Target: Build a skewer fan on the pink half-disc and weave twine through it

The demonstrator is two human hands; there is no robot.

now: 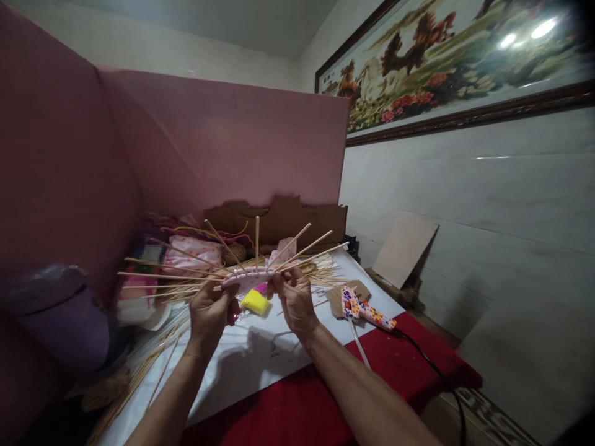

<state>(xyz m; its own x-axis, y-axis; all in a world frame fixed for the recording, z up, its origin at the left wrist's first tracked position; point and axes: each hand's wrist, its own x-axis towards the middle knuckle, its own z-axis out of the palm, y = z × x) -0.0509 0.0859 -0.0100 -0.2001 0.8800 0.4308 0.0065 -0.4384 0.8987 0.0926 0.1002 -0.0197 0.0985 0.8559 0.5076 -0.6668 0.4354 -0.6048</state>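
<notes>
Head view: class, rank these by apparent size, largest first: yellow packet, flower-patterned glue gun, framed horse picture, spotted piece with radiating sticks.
1. Framed horse picture
2. Spotted piece with radiating sticks, counting its full spread
3. Flower-patterned glue gun
4. Yellow packet

Pale pink dotted base, yellow packet, multicoloured floral glue gun, red cloth

I could bring my left hand and right hand back over the white sheet and red cloth to the table's near edge. Ahead, the fanned sticks bar my reach, with cardboard beyond at the far edge. The glue gun and cord obstruct me rightward; bundled rods line the left edge.
</notes>
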